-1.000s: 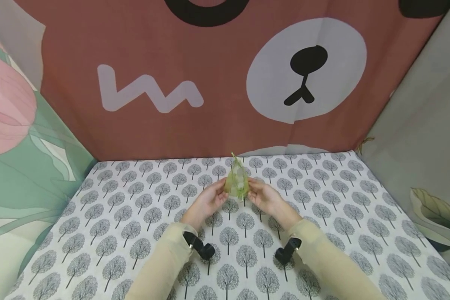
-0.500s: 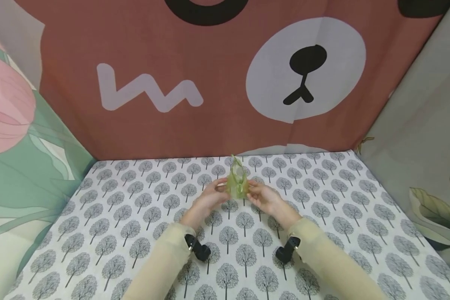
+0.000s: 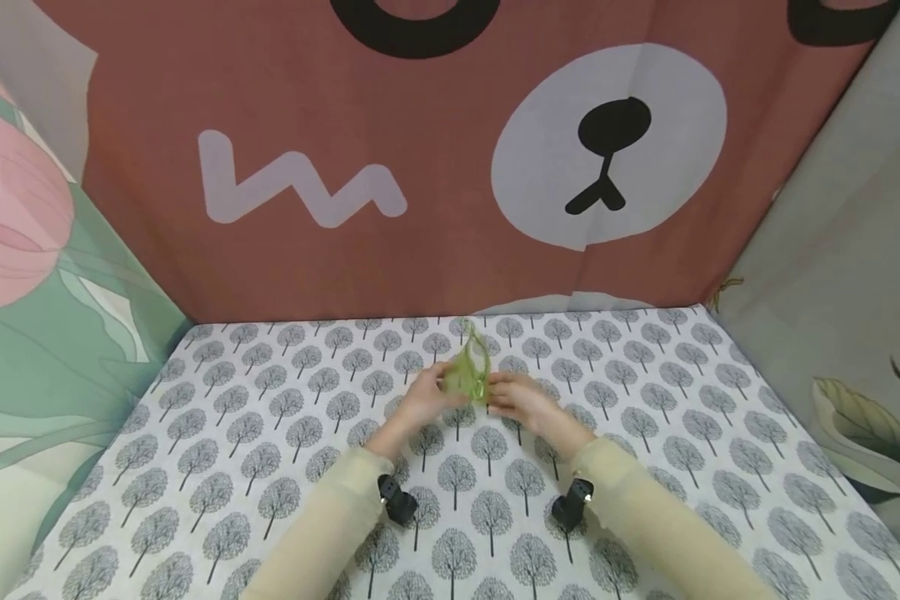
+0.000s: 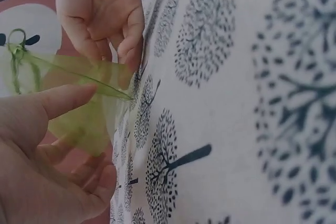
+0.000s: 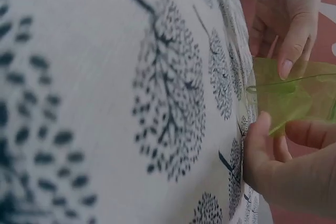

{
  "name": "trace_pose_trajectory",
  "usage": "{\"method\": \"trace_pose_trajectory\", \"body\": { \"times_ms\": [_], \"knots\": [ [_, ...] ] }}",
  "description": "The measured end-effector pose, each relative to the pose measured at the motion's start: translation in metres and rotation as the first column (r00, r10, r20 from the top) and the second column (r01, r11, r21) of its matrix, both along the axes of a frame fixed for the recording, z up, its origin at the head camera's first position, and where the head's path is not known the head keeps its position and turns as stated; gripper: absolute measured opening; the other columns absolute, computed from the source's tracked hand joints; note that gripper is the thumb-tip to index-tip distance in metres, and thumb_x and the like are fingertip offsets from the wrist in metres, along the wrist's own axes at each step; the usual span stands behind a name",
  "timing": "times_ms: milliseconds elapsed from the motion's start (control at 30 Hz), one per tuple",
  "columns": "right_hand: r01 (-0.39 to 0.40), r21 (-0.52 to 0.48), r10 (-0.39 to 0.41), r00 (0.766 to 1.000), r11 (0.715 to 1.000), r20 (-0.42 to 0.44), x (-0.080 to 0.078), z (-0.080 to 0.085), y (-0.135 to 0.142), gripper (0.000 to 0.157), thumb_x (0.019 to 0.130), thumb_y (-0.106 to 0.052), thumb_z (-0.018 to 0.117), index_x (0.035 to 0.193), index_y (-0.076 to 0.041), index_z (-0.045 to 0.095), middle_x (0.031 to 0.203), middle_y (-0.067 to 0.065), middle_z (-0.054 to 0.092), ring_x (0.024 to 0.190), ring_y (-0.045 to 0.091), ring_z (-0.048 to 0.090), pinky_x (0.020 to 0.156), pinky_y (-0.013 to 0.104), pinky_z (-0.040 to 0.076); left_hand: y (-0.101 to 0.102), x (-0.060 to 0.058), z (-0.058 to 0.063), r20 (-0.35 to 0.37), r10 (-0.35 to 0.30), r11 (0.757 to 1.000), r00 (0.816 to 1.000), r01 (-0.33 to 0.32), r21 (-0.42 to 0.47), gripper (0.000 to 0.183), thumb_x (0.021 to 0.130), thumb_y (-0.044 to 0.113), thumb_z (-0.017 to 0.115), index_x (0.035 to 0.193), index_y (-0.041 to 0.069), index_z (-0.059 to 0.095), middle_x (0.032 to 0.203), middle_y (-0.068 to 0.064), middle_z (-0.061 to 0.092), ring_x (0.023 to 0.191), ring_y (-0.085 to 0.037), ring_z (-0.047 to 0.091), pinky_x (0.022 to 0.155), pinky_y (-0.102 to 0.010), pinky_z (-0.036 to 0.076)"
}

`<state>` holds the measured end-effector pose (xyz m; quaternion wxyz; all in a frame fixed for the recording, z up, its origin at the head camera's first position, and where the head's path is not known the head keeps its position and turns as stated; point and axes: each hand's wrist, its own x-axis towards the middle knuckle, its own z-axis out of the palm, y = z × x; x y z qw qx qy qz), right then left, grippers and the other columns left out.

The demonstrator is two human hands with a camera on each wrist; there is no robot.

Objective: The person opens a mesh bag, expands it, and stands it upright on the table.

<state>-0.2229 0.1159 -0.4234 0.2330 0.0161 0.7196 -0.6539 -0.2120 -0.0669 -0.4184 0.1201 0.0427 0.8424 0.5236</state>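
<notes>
A sheer yellow-green drawstring pouch [image 3: 461, 377] is held up between both hands, its thin cord [image 3: 482, 346] looping above it in the head view. The left hand [image 3: 426, 398] grips the pouch's left side. In the left wrist view its thumb [image 4: 71, 99] lies along the near face of the pouch [image 4: 84, 124], with the other fingers behind and below. From the right, the right hand [image 3: 525, 404] pinches the pouch's edge. In the right wrist view its thumb and fingers [image 5: 310, 132] are bent at the lower corner of the green fabric [image 5: 294, 95].
A white cloth [image 3: 285, 500] printed with dark trees covers the table. Behind it hangs a reddish-brown curtain [image 3: 435, 267] with a bear's muzzle. Patterned curtains stand at left [image 3: 22, 333] and right [image 3: 832, 275]. Each wrist carries a small black camera [image 3: 399, 504].
The pouch has turned and tipped slightly to the left, its pale mottled face now out of sight. The cord loop stands wider, and the right hand's fingers have shifted lower.
</notes>
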Motion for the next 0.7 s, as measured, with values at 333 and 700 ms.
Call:
{"method": "trace_pose_trajectory", "body": {
  "times_ms": [333,700],
  "knots": [
    [0.022,0.416,0.090,0.965,0.909,-0.247,0.002,0.007,-0.002,0.038,0.095,-0.013,0.052,0.130,0.000,0.051,0.133,0.022,0.054,0.119,0.036,0.054,0.097,0.045,0.052,-0.005,-0.001,0.000,-0.023,-0.044,0.981,0.999,0.039,-0.188,0.067,0.076,0.012,0.076,0.136,0.000,0.047,0.129,-0.021,0.057,0.114,-0.035,0.057,0.098,-0.047,0.051],
    [0.103,0.408,0.227,0.696,0.907,-0.681,-0.003,0.015,-0.003,0.064,0.084,0.014,0.050,0.143,-0.008,0.038,0.137,0.020,0.049,0.110,0.033,0.058,0.090,0.041,0.056,-0.010,-0.004,-0.004,-0.024,-0.024,0.985,0.999,0.019,-0.174,0.064,0.075,-0.001,0.071,0.135,0.002,0.049,0.137,-0.021,0.053,0.127,-0.038,0.050,0.108,-0.049,0.043]
  ]
}}
